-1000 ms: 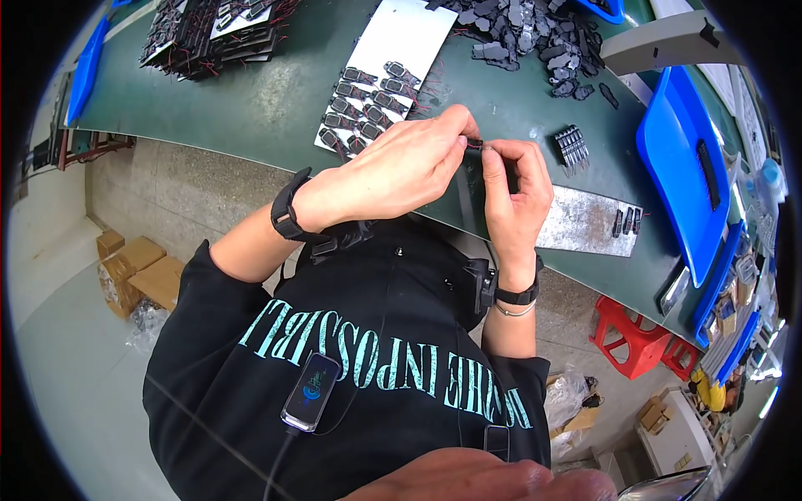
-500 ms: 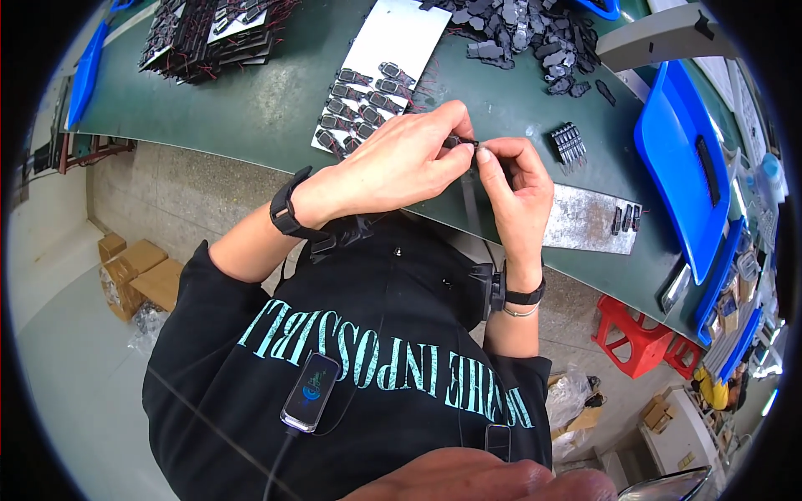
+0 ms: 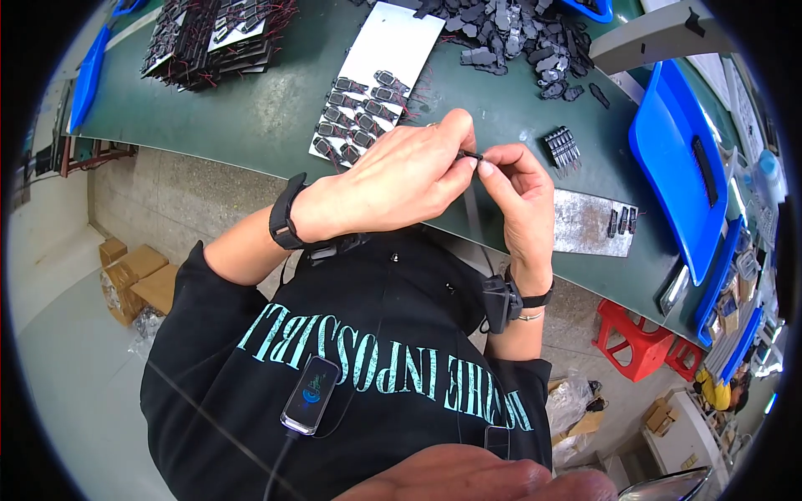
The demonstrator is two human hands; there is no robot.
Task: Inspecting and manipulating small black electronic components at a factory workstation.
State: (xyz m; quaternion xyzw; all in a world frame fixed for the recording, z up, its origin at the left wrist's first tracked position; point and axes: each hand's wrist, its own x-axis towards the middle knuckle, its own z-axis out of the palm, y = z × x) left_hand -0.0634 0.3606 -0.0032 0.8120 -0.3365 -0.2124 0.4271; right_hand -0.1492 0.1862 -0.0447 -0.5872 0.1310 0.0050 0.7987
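Observation:
Over the near edge of the green table, a small black part (image 3: 470,155) sits pinched in the fingertips of my left hand (image 3: 401,175). The thumb and index finger of my right hand (image 3: 525,196) close on its right end. Much of the part is hidden by the fingers. Just beyond my left hand lies a white board (image 3: 393,42), its near half covered with rows of black oval parts (image 3: 340,98) with red wires. Right of my hands, a metal plate (image 3: 581,225) bears a few small black pieces (image 3: 622,221) at its right end.
A heap of loose black plastic pieces (image 3: 510,33) lies at the back. Nearer stands a small cluster of black parts (image 3: 562,148). A blue tray (image 3: 668,142) is at the right, loaded stacked boards (image 3: 209,50) at the far left. A red stool (image 3: 628,338) stands below the table.
Both hands have shifted slightly nearer to me, still together at the small black part. More of the part shows between the fingertips. The things on the table keep their places.

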